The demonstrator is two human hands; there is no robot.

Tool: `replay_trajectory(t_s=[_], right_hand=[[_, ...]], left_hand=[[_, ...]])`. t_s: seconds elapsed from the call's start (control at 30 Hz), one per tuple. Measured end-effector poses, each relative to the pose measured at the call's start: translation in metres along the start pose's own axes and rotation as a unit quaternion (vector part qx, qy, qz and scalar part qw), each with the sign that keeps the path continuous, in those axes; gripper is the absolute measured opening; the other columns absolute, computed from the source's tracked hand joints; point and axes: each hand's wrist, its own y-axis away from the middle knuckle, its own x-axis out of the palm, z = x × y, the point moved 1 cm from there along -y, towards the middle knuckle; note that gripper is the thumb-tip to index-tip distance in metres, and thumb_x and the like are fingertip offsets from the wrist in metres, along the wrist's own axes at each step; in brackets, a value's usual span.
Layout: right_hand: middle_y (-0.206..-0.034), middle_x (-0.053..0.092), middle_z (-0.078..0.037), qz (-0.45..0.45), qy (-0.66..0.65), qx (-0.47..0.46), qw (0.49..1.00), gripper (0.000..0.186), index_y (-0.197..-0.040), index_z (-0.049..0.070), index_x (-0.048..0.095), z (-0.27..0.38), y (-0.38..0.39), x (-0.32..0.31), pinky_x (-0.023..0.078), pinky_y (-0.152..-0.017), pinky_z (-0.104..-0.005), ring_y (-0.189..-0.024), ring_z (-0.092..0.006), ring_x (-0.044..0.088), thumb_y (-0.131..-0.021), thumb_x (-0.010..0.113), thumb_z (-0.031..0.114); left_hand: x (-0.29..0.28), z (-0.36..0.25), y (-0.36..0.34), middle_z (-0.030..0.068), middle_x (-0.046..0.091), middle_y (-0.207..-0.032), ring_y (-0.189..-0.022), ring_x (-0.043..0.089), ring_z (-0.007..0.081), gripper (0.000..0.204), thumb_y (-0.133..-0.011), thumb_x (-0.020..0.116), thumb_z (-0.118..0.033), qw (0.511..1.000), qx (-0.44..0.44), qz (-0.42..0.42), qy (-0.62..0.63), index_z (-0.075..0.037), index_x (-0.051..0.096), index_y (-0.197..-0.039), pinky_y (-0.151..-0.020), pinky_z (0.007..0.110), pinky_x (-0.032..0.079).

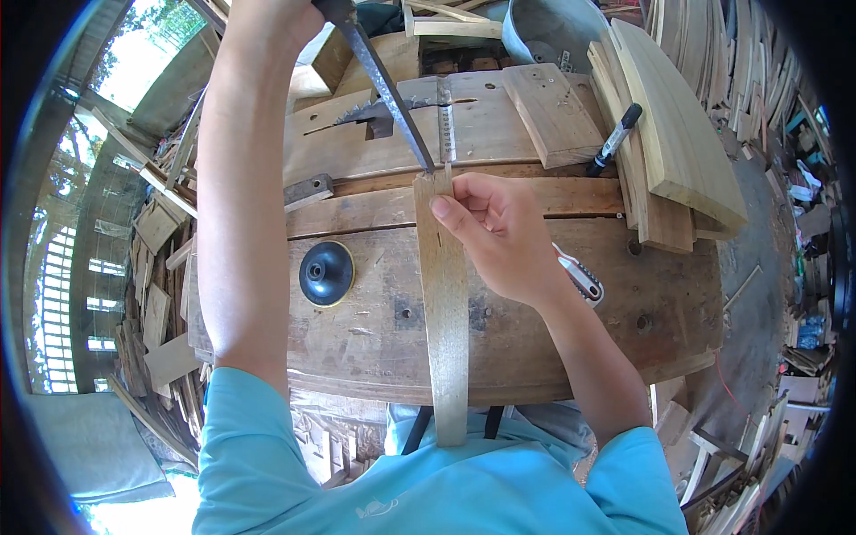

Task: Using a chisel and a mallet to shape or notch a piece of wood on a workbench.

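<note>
At the top edge my left hand (287, 20) grips the upper end of a long, dark, flat metal tool (383, 85). The tool slants down so its lower tip meets the top end of a narrow wooden strip (441, 330). My right hand (495, 227) pinches that strip just below the tip, thumb on its face. The strip runs from the bench toward my body, its lower end at my shirt. A black round rubber disc (323, 272) lies left of the strip, and a red-and-white utility knife (581, 275) is partly behind my right hand.
The worn wooden workbench (357, 357) bears a saw blade (374, 116), a small metal-topped piece (308, 192), a marker (613, 141) and several boards (678, 143) at the right. A grey bucket (544, 31) stands behind. Wood offcuts (169, 294) are piled around both sides.
</note>
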Motion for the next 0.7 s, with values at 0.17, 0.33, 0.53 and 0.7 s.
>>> replay_trajectory(t_s=[0.17, 0.33, 0.53, 0.7], right_hand=[[-0.079, 0.072, -0.009, -0.006, 0.007, -0.002, 1.0, 0.02, -0.096, -0.007, 0.071, 0.001, -0.001, 0.005, 0.053, -0.066, -0.0256, -0.07, -0.0088, 0.064, -0.099, 0.065, 0.012], [-0.079, 0.072, -0.009, -0.008, -0.007, 0.005, 1.0, 0.021, -0.096, -0.008, 0.07, -0.002, 0.001, 0.007, 0.052, -0.065, -0.0251, -0.07, -0.0088, 0.065, -0.099, 0.065, 0.012], [-0.078, 0.072, -0.009, 0.005, 0.012, 0.004, 1.0, 0.022, -0.098, -0.008, 0.071, 0.001, 0.004, 0.015, 0.052, -0.065, -0.025, -0.07, -0.0088, 0.066, -0.099, 0.065, 0.013], [-0.082, 0.073, -0.008, 0.023, 0.029, 0.053, 0.998, 0.021, -0.101, -0.007, 0.072, -0.002, 0.005, 0.011, 0.053, -0.068, -0.024, -0.073, -0.0081, 0.066, -0.099, 0.067, 0.014]], left_hand=[[-0.006, 0.011, -0.011, -0.0007, 0.048, -0.07, -0.056, 0.049, 0.0108, 0.016, -0.102, 0.059, -0.022, 0.999, -0.039, 0.035, 0.0, -0.008, 0.052, -0.098, -0.05, 0.029, 0.044], [0.007, 0.018, -0.013, 0.0001, 0.049, -0.07, -0.056, 0.049, 0.0115, 0.014, -0.103, 0.057, -0.02, 0.995, -0.04, 0.069, -0.055, -0.008, 0.052, -0.099, -0.048, 0.028, 0.045], [0.012, 0.037, -0.021, 0.0008, 0.05, -0.068, -0.053, 0.05, 0.013, 0.014, -0.103, 0.056, -0.018, 0.986, -0.104, 0.089, -0.091, -0.007, 0.052, -0.095, -0.045, 0.03, 0.045], [0.005, 0.079, -0.035, 0.0019, 0.05, -0.063, -0.049, 0.05, 0.0138, 0.02, -0.103, 0.056, -0.019, 0.981, -0.155, 0.11, -0.05, -0.006, 0.053, -0.088, -0.044, 0.029, 0.042]])
